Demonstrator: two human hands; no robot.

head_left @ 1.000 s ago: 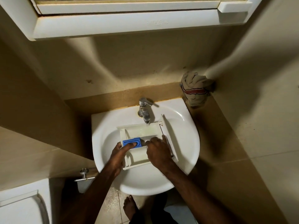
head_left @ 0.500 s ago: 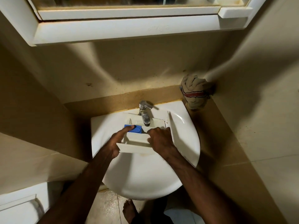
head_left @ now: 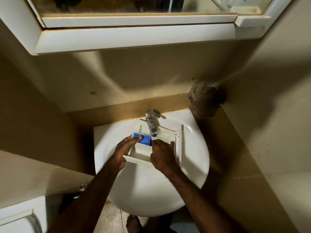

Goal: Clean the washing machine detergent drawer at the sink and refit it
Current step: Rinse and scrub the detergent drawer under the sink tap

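The white detergent drawer (head_left: 165,136) lies in the white sink (head_left: 151,190), its far end under the chrome tap (head_left: 151,122). A blue insert (head_left: 146,141) sits in its left compartment. My left hand (head_left: 123,151) holds the drawer's left side, with its thumb pressed on the blue insert. My right hand (head_left: 161,155) grips the drawer's middle from above, fingers curled over a divider wall. The drawer's near end is raised off the basin. I cannot tell whether water is running.
A bunched cloth (head_left: 204,100) sits in the corner to the right of the sink. A mirror cabinet (head_left: 134,36) overhangs the wall above. A white fixture (head_left: 18,217) is at the lower left. My bare foot (head_left: 133,223) stands on the tiled floor below the basin.
Both hands have pushed the drawer away from me, from the basin's middle to under the tap, and tilted its near end up. The left thumb stays on the blue insert.
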